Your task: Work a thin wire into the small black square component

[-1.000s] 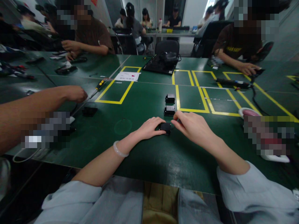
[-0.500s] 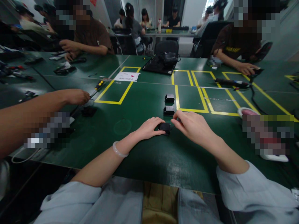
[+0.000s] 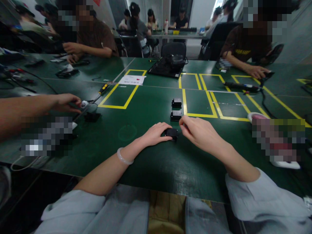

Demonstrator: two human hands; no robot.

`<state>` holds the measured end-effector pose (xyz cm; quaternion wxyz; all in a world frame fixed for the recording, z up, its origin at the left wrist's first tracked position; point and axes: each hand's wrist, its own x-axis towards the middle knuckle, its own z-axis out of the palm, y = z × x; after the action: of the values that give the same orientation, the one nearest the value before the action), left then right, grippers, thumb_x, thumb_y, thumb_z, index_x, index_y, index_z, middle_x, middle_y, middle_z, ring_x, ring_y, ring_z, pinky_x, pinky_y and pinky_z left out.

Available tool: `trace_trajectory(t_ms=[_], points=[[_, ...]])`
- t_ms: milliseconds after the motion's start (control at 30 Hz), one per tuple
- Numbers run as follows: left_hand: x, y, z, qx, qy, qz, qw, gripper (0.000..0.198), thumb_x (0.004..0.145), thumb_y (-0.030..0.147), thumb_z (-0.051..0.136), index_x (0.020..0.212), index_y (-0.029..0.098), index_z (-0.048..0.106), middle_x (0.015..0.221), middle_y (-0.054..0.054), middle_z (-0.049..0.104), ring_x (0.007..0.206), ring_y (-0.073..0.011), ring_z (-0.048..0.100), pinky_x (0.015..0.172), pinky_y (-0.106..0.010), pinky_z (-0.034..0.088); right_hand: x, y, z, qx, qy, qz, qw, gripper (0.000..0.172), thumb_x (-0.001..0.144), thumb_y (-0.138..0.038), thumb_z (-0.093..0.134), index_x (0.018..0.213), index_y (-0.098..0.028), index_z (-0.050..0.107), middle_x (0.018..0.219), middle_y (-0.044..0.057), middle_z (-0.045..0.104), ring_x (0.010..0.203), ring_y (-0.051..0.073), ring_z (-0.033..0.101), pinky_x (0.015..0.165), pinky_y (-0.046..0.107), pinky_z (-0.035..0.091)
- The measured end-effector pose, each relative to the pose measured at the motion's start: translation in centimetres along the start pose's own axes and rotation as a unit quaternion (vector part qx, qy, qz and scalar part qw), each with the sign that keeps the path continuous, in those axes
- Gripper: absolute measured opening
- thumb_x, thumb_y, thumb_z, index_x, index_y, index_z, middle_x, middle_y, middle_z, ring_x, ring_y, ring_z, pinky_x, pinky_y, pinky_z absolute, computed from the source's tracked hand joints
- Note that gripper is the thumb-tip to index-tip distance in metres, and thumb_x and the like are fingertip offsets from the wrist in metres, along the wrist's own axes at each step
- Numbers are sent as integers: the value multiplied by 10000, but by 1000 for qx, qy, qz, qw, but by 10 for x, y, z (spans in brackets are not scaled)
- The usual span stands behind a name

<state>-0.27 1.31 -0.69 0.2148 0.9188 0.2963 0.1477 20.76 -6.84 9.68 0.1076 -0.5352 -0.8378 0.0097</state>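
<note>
My left hand (image 3: 157, 134) grips a small black box-shaped part (image 3: 172, 133) between thumb and fingers, keeping it on the green table (image 3: 156, 169). Just right of that part, my right hand (image 3: 195, 128) is closed in a pinch; whatever lies between its fingertips is too small or hidden to name. Two similar black parts with paler tops stand in a line beyond my hands, the nearer one (image 3: 175, 115) close to my right fingertips and the farther one (image 3: 176, 103) behind it.
A co-worker's hand (image 3: 69, 102) reaches in from the left by a yellow-black screwdriver (image 3: 103, 88). Yellow tape (image 3: 200, 115) marks rectangles on the table. A white sheet (image 3: 132, 80) lies at centre-left, a black flat tray-like item (image 3: 165, 69) farther back. A blurred-out phone-like object (image 3: 275, 139) lies right.
The co-worker's hand at the left has pulled back and its fingers have spread, showing a small white item by them. My own hands and the black parts stay nearly where they were.
</note>
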Motion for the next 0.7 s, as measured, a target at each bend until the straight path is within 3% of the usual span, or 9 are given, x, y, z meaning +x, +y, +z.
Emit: trace_trajectory(t_ms=[133,500,700], points=[[0,2,-1,1,-7,-3,1000,439,899,512,584,1243,242,543,1154,-69,600,1039,-246,551,909,-385,436,1,0,-1,-28,-17,26,999,224,982,-346,400,963,-186,555,847,67,697,773,216,646,632,288,358],[1,3,-3,1,-6,-1,1000,398,897,512,583,1163,217,561,1127,-72,603,1006,-241,554,877,-369,440,-1,3,3,5,12,-19,1000,179,941,-227,413,1065,-173,530,882,59,686,778,191,634,659,283,370],[1,4,-3,1,-8,-1,1000,430,901,514,577,1220,227,546,1142,-72,601,1022,-246,552,890,-378,437,0,0,-1,-20,-6,11,1000,207,976,-337,406,986,-184,545,842,65,691,767,207,637,631,283,355]])
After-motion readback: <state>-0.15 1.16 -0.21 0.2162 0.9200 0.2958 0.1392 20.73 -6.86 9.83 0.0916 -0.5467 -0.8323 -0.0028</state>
